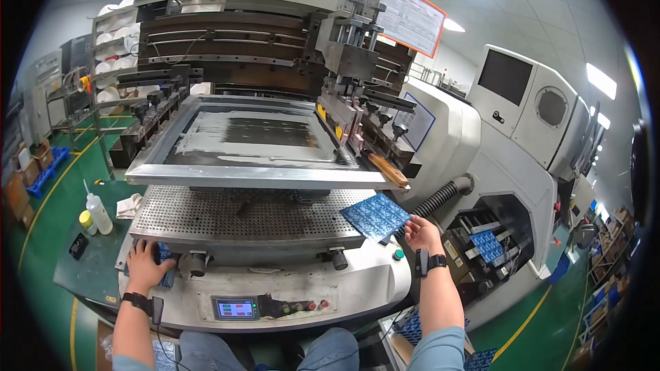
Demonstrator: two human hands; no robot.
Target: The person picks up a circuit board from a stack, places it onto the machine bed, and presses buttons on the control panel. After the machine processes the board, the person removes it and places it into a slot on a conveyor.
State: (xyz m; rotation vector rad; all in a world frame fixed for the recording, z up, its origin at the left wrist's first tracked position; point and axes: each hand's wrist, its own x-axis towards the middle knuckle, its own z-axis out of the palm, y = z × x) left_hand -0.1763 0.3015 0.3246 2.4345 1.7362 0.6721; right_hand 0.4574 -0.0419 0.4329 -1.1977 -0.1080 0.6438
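I have the left hand [146, 265] at eight o'clock touching a blue board [164, 252], its grip unclear to me, the right hand [421, 233] at four pinching a blue panel [375, 217] by the perforated plate [240, 216], the framed screen [258, 136] beyond at ten.

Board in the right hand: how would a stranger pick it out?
Below the silver frame sits a perforated plate. Over its right end, the right hand pinches a blue board by its right edge. Unlike the second board inside the white machine, this one is hand-held.
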